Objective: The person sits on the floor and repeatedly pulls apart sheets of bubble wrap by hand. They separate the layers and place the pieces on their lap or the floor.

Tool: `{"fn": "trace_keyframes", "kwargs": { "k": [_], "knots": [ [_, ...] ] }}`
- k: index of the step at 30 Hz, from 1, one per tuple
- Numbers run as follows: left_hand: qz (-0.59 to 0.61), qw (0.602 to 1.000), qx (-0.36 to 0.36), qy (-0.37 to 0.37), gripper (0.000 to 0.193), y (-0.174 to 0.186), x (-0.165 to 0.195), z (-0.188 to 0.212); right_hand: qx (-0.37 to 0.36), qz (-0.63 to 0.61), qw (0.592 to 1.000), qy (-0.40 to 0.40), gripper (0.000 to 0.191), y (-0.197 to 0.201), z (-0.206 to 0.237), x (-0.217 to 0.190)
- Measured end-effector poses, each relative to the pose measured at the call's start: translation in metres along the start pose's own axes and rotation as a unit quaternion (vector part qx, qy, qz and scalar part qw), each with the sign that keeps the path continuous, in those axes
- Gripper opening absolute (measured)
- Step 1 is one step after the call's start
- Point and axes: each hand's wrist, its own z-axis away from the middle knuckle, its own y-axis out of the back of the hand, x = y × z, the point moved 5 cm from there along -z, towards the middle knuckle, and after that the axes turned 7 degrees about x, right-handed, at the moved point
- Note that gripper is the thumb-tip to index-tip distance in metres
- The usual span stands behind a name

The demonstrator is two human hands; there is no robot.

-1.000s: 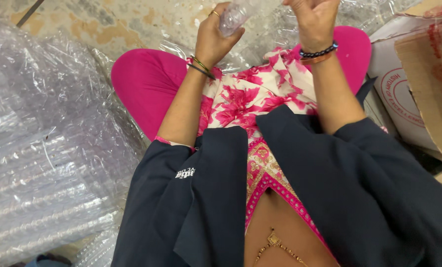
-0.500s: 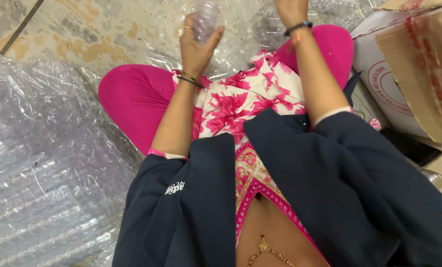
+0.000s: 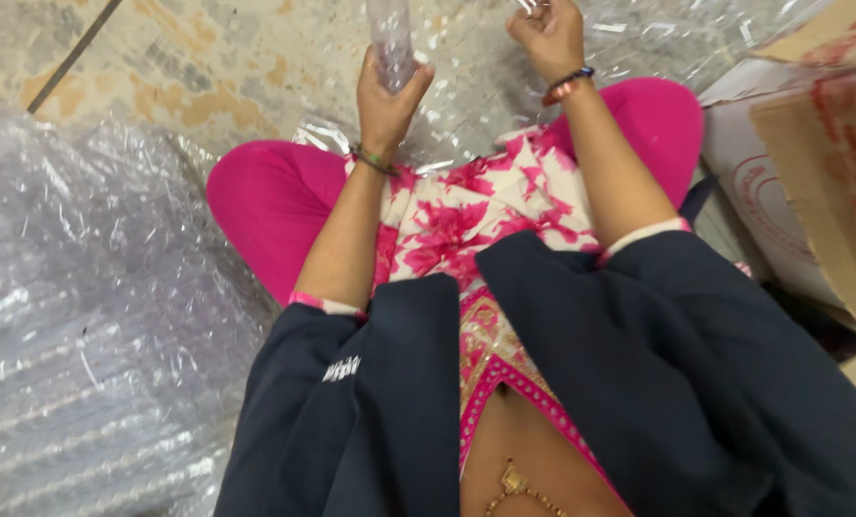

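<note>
From above the seated person, the left hand (image 3: 388,101) is raised in front of the knees and closed around a small clear object wrapped in bubble wrap (image 3: 393,38), fingers curled round its lower end so it stands roughly upright. Held that way, the top stays free for the other hand to work. The right hand (image 3: 547,33) sits a little apart to the right, clenched on what looks like a loose edge of clear plastic film; the top of the frame cuts it off, so I can't be sure just what it pinches.

The wrapped piece looks tube-like and glossy, its skin crinkled and catching the light. Sheets of clear wrap (image 3: 639,48) lie spread over the mottled stone floor (image 3: 208,67) just beyond the knees, within easy reach. A big heap of bubble wrap (image 3: 74,316) billows at the left, soft, pocked and translucent. At the right stands an open cardboard carton (image 3: 811,191), matt brown with stiff flaps, close beside the right knee. Beaded bangles ring both wrists.
</note>
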Motion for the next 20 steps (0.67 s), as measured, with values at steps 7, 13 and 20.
{"fn": "trace_keyframes", "kwargs": {
  "k": [7,13,20],
  "knots": [
    [0.095,0.989,-0.114,0.005,0.037,-0.010,0.026,0.008,-0.200,-0.099,0.975,-0.013,0.052,-0.041,0.101,-0.039],
    [0.101,0.984,-0.145,0.037,0.039,-0.005,0.034,0.018,-0.103,-0.198,0.952,-0.209,0.043,-0.043,0.110,-0.026],
    [0.075,0.982,-0.173,-0.001,0.043,0.000,0.036,0.017,-0.068,-0.224,0.964,-0.129,0.047,-0.028,0.106,-0.018]
  ]
}}
